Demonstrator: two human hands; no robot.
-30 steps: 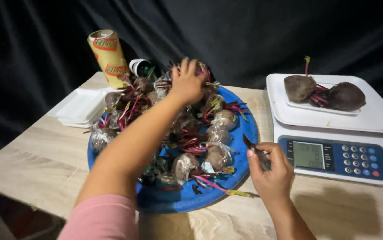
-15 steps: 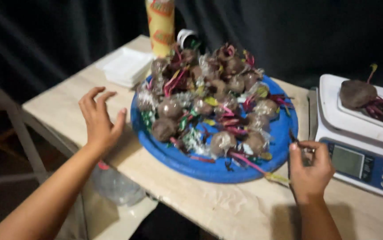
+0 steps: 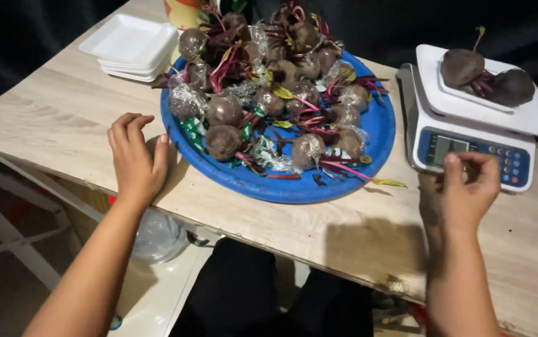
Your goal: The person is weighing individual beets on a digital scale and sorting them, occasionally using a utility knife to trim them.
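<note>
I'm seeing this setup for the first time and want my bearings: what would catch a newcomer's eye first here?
First the big blue tray in the middle of the wooden table, heaped with dark beetroots, many in clear film with red stems. To its right a white digital scale carries two more beetroots. The left hand rests flat by the tray's rim, the right hand is at the scale's front panel, and white foam trays are stacked at the far left.

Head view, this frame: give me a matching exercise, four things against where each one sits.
Things:
1 left hand
2 right hand
3 wrapped beets
4 white foam trays

Places:
A piled on the blue tray
B stacked at the table's far left
C flat on the table beside the blue tray
D at the scale's keypad

Pairs: 1-C, 2-D, 3-A, 4-B
</note>
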